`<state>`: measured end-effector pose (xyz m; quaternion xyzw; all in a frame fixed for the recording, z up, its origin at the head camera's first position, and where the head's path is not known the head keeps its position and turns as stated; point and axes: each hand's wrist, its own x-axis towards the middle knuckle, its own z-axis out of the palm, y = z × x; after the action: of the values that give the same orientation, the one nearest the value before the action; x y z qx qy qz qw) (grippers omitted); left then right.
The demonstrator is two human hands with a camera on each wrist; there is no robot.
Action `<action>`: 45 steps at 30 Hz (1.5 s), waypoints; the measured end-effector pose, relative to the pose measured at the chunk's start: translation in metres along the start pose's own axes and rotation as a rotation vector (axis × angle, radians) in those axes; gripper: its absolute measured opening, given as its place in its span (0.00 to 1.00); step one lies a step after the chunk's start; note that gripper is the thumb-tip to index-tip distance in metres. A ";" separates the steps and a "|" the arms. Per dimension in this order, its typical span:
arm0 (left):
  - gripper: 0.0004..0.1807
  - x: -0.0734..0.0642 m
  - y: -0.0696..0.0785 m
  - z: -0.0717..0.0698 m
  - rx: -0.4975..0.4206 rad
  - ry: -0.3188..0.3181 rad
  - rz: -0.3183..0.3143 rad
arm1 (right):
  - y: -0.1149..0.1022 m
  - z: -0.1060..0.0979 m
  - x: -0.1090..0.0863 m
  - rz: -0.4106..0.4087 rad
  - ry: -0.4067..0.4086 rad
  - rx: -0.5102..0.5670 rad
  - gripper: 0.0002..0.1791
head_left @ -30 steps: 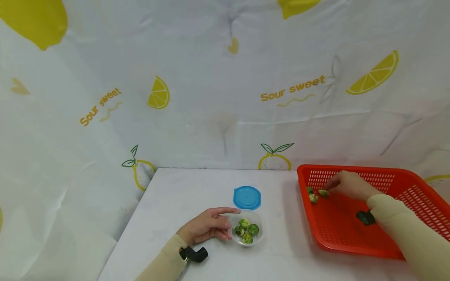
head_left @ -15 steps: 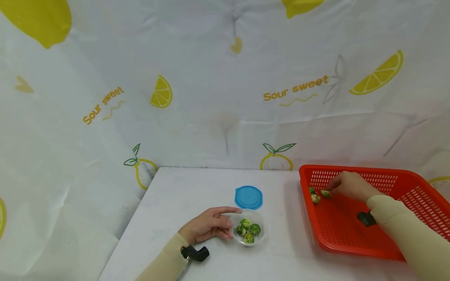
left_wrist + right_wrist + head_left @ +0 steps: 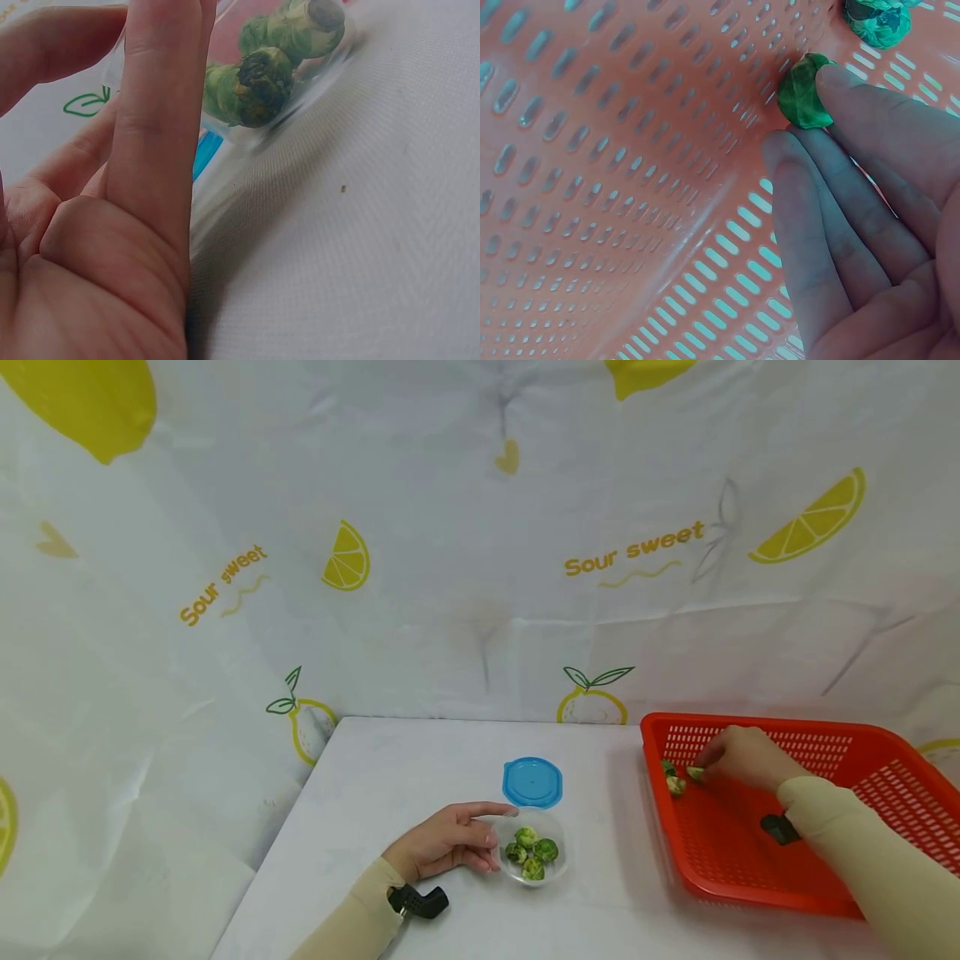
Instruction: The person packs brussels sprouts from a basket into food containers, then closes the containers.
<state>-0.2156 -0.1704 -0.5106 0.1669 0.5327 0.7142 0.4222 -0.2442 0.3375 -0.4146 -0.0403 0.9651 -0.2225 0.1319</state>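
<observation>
Presumably for steadiness, the left hand (image 3: 453, 842) rests unclenched fingers against the bowl (image 3: 549, 828), while the right hand (image 3: 750, 758) pinches a sprout (image 3: 802, 91) near the left edge of the basket (image 3: 738, 860).

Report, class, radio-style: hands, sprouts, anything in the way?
Left hand touching clear bowl, four sprouts inside. Right hand pinching one sprout in red basket. Two more sprouts nearby. Basket's side wall between them and bowl.
</observation>
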 end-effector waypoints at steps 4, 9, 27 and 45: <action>0.35 0.002 0.000 0.002 0.003 -0.001 -0.002 | 0.003 -0.002 -0.003 -0.002 0.001 -0.001 0.14; 0.35 0.003 -0.001 0.002 -0.001 -0.003 -0.008 | 0.002 -0.008 -0.012 -0.018 0.003 -0.023 0.13; 0.34 -0.001 -0.002 -0.001 -0.011 0.015 -0.006 | -0.045 -0.029 -0.070 -0.009 0.006 -0.016 0.20; 0.33 0.001 0.000 -0.002 0.014 0.027 -0.006 | -0.179 0.020 -0.071 -0.203 0.014 0.154 0.06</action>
<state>-0.2169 -0.1708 -0.5115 0.1588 0.5437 0.7115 0.4159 -0.1668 0.1778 -0.3361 -0.1261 0.9370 -0.3084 0.1047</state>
